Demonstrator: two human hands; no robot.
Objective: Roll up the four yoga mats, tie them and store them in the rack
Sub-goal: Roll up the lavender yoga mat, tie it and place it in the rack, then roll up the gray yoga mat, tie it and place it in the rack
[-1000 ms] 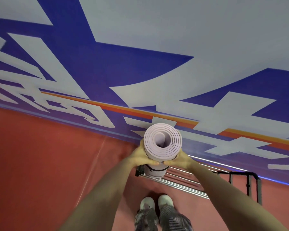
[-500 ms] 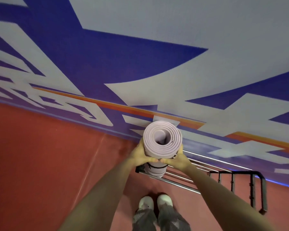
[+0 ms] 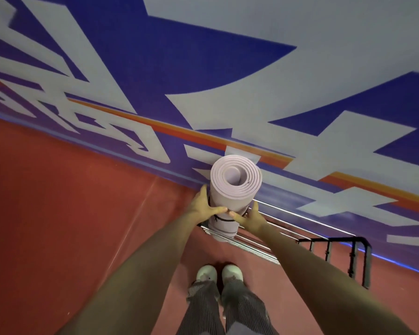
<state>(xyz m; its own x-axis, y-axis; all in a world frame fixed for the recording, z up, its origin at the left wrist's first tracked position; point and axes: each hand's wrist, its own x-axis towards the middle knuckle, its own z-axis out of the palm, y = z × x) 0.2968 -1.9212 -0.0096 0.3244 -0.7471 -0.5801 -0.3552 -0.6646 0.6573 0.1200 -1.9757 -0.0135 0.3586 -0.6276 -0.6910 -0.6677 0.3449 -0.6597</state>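
Note:
A rolled pale lilac yoga mat [image 3: 230, 194] stands upright, its spiral end facing the camera, with dark ties around its lower part. My left hand [image 3: 203, 206] grips its left side and my right hand [image 3: 249, 217] grips its right side. The mat's bottom end sits at the left end of a low metal rack [image 3: 259, 243] on the floor against the wall. The rack's bars are silver, and its right end frame [image 3: 356, 257] is black.
A wall with large blue, white and orange graphics [image 3: 203, 93] rises directly behind the rack. The floor [image 3: 70, 226] is red. My feet in white shoes [image 3: 218, 274] stand just in front of the rack.
The mat has gone down and stands more upright at the rack's left end. Both hands have slid lower along its sides, and the dark ties show.

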